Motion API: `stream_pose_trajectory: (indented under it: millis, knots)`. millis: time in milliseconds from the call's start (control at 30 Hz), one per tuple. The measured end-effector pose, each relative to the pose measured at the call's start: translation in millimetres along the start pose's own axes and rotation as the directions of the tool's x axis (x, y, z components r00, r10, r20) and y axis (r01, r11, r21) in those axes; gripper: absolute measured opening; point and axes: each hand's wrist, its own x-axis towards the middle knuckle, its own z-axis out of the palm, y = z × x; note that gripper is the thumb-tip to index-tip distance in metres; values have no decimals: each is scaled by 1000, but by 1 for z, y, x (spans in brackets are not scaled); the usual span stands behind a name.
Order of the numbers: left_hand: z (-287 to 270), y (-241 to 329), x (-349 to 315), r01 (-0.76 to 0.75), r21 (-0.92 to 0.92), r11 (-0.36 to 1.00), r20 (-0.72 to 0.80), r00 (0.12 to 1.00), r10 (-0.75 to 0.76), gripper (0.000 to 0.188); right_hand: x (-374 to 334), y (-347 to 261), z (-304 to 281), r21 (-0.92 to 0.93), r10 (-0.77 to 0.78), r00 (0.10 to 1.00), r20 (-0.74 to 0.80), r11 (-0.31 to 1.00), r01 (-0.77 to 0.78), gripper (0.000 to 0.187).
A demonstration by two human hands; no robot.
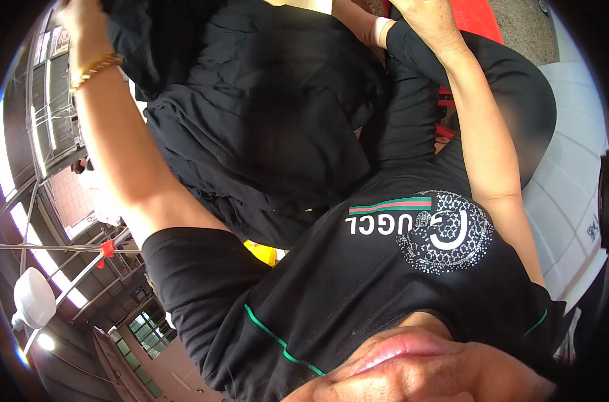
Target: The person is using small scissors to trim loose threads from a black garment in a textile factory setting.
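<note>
1. The left hand (83,23) is raised to the far left of the view, near the upper rim. Its fingers are closed on a fold of a black garment (264,114), gripping the cloth at its upper left corner.
2. A gold bracelet (97,67) sits on the left wrist, just below the hand, and the bare forearm runs down and to the right toward the sleeve of a black T-shirt (358,288).
3. The right hand (428,23) is raised at the far top, right of centre. It rests on the upper right part of the black garment; the rim cuts off the fingertips, so I cannot tell whether it is clenched on the cloth or only lying against it.
4. The black garment hangs between the two raised hands and spreads across the middle of the view in loose folds, its lower edge falling against the chest of the black T-shirt.
5. The T-shirt has thin green piping at the sleeves and a round studded emblem with a green and red stripe on the chest.
6. A red surface (475,20) shows just right of the right hand.
7. A white ribbed plastic surface (572,181) lies at the right edge.
8. A small yellow object (261,251) peeks out below the garment, near the left sleeve.
9. On the left, windows, metal bars and a white lamp (33,298) are in view.
</note>
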Motion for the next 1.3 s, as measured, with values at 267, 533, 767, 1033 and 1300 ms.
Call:
stream_pose_trajectory:
  millis: [267, 533, 767, 1033, 1300]
  knots:
    - [143, -83, -342, -788, 254, 561, 953, 302, -8, 32, -14, -12, -5, 24, 119, 989, 91, 992, -122, 36]
    - [117, -63, -359, -562, 404, 722, 800, 599, 19, 26, -18, 0, 2, -87, 229, 952, 201, 973, -216, 40]
    - [66, -56, -390, -352, 691, 632, 662, 660, -356, 27, -32, 3, 12, -374, 308, 784, 538, 922, -105, 34]
    - [51, -69, -401, -391, 578, 717, 690, 703, -173, 22, -48, -3, 35, -365, 331, 592, 735, 929, -66, 41]
    - [14, -3, -380, 84, 135, 987, 568, 810, -146, 14, -44, 6, 28, -312, 314, 696, 646, 941, -135, 44]
